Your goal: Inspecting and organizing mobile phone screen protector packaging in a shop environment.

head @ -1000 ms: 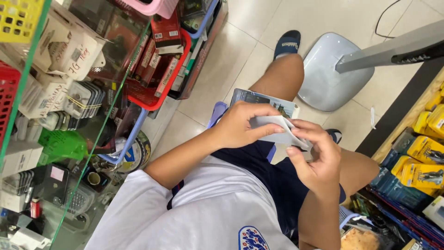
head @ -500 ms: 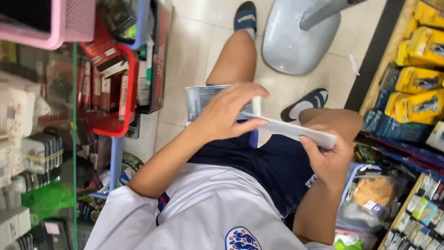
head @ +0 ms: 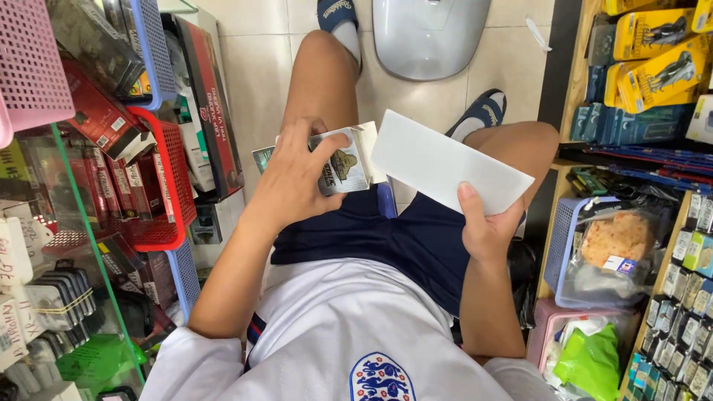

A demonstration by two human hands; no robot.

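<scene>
Two hands work above the lap of a seated person in a white shirt and dark blue shorts. The left hand (head: pixel 293 182) is curled around a small printed box (head: pixel 338 165), fingers over its top edge and thumb along the near side, holding it above the left thigh. Its flap stands open at the right end, pale and blank inside. The right hand (head: pixel 486 226) grips a flat white rectangular sleeve (head: pixel 449 163) by its lower right corner, thumb pressed on the upper face and fingers hidden beneath. The sleeve is tilted, its far left corner just beside the box's open flap; whether they touch I cannot tell.

Beyond the knees, on the tiled floor (head: pixel 256 74), stands the grey base of a stool (head: pixel 431 33), between the person's two feet in dark blue slippers.

To the left, a red plastic basket (head: pixel 160 186) holds red packaged goods, with a blue basket (head: pixel 152 44) and a pink basket (head: pixel 33 67) higher up, and a tall dark box (head: pixel 212 111) leaning beside the red one. A glass shelf edge (head: pixel 96 252) runs down the left foreground.

To the right, yellow blister packs (head: pixel 657 52) hang on a wooden rack, a pale blue basket (head: pixel 568 252) holds a clear bag of orange-brown contents (head: pixel 620 241), and a green bag (head: pixel 590 360) lies below it.
</scene>
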